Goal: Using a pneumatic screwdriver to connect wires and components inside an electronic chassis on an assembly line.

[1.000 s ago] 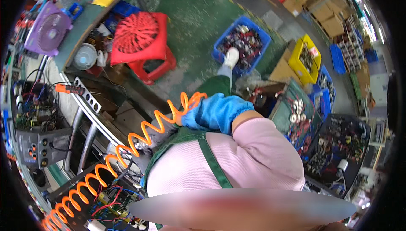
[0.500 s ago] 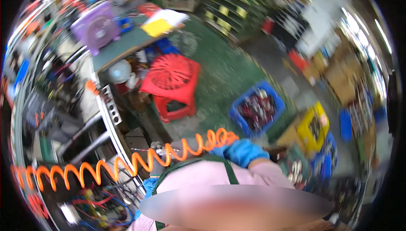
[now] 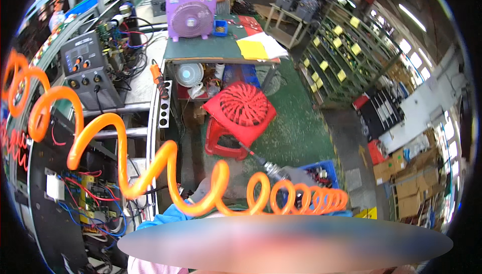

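"What is the right hand (image 3: 303, 177) doing?"

"It is holding one screwdriver (image 3: 275, 170) over the floor, fingers clamped on its body, the tip pointing toward the one red stool (image 3: 243, 106)."

"And the left hand (image 3: 201, 189)?"

"It is showing only partly, behind the one big orange hose (image 3: 123, 148); I cannot tell whether its fingers are apart or together."

"What is the green bench (image 3: 201, 48) carrying?"

"One purple fan (image 3: 191, 19) is standing near the left end, one small blue box (image 3: 221, 33) is sitting just beside it, and one yellow sheet (image 3: 251, 50) is lying at the front edge, near the right corner."
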A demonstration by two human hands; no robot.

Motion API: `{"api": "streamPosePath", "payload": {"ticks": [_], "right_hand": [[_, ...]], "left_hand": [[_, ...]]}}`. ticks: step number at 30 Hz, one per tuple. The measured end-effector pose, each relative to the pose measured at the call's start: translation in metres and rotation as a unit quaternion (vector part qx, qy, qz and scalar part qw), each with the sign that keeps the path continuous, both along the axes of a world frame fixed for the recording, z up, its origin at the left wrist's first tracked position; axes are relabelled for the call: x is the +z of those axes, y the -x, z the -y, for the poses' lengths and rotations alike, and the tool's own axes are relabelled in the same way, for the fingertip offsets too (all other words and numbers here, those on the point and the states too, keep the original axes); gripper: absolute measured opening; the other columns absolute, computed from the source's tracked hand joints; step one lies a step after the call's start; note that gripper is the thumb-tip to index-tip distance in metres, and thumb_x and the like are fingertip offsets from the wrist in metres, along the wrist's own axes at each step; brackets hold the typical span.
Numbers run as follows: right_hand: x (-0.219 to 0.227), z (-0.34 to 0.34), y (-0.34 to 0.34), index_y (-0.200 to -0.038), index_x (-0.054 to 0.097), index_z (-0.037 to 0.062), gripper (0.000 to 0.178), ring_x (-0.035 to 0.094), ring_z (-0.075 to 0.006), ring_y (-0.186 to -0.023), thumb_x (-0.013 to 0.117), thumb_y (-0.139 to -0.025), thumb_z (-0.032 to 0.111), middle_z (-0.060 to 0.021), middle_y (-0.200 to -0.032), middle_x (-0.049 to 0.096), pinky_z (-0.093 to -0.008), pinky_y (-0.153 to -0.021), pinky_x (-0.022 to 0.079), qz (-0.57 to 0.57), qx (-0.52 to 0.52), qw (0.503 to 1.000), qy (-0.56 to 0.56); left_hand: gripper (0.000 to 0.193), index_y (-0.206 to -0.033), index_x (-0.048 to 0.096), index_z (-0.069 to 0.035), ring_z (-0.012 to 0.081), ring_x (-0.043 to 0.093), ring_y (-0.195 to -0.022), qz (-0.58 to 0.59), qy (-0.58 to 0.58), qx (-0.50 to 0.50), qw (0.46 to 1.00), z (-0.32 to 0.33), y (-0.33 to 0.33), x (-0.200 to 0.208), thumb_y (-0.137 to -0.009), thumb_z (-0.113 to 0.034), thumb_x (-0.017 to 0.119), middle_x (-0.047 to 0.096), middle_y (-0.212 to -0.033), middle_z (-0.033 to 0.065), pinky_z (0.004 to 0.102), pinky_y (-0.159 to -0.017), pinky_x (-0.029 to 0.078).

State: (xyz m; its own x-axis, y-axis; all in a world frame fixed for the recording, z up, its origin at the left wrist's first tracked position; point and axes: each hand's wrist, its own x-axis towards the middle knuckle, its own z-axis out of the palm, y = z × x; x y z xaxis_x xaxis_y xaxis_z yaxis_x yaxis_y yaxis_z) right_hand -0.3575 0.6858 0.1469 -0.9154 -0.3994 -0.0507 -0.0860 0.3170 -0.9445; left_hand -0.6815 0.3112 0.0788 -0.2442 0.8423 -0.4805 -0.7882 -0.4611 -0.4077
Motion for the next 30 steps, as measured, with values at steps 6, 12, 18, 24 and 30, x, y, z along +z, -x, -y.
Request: {"api": "streamPosePath", "payload": {"ticks": [6, 12, 18, 24, 30], "right_hand": [[0.019, 0.133, 0.134, -0.110, 0.056, 0.0123, 0.033, 0.055, -0.0235, -0.074, 0.045, -0.090, 0.036, -0.0072, -0.094, 0.057, -0.0451, -0.064, 0.049, 0.055, 0.088, 0.994, 0.047], [0.058, 0.205, 0.236, -0.114, 0.054, 0.0105, 0.037, 0.054, -0.0226, -0.073, 0.045, -0.090, 0.037, -0.0075, -0.093, 0.055, -0.0462, -0.062, 0.050, 0.119, 0.157, 0.977, 0.086], [0.025, 0.223, 0.274, -0.110, 0.052, 0.0033, 0.046, 0.051, -0.0152, -0.086, 0.067, -0.073, 0.028, -0.0060, -0.092, 0.056, -0.0303, -0.079, 0.042, 0.194, 0.219, 0.951, -0.101], [0.005, 0.229, 0.318, -0.111, 0.050, 0.0024, 0.047, 0.050, -0.0139, -0.087, 0.069, -0.074, 0.025, -0.0045, -0.095, 0.055, -0.0293, -0.079, 0.042, 0.196, 0.316, 0.925, -0.072], [0.022, 0.243, 0.367, -0.121, 0.049, 0.0022, 0.055, 0.054, -0.0180, -0.096, 0.067, -0.073, 0.023, -0.0094, -0.107, 0.057, -0.0311, -0.087, 0.042, 0.217, 0.392, 0.887, -0.108]], "left_hand": [[0.017, -0.104, 0.050, -0.002, 0.0097, 0.050, -0.060, -0.431, 0.273, 0.053, 0.859, 0.064, -0.048, 0.004, -0.094, -0.011, 0.041, 0.053, -0.080, 0.0044, 0.0219, -0.053, 0.047], [0.019, -0.101, 0.053, -0.007, 0.0095, 0.052, -0.064, -0.508, 0.403, 0.160, 0.744, 0.089, -0.067, 0.007, -0.096, -0.022, 0.042, 0.054, -0.078, 0.0006, 0.0208, -0.052, 0.044], [0.022, -0.093, 0.055, -0.010, 0.0059, 0.045, -0.052, -0.280, 0.393, 0.260, 0.836, 0.109, -0.071, 0.023, -0.097, -0.028, 0.043, 0.052, -0.069, -0.0018, 0.0190, -0.042, 0.038], [0.023, -0.096, 0.054, -0.007, 0.0050, 0.043, -0.052, -0.230, 0.406, 0.401, 0.788, 0.117, -0.070, 0.001, -0.097, -0.027, 0.042, 0.050, -0.068, -0.0021, 0.0166, -0.042, 0.037], [0.022, -0.095, 0.056, -0.005, 0.0048, 0.040, -0.050, -0.146, 0.453, 0.507, 0.719, 0.100, -0.069, 0.025, -0.095, -0.026, 0.047, 0.050, -0.067, -0.0017, 0.0178, -0.042, 0.033]]}}
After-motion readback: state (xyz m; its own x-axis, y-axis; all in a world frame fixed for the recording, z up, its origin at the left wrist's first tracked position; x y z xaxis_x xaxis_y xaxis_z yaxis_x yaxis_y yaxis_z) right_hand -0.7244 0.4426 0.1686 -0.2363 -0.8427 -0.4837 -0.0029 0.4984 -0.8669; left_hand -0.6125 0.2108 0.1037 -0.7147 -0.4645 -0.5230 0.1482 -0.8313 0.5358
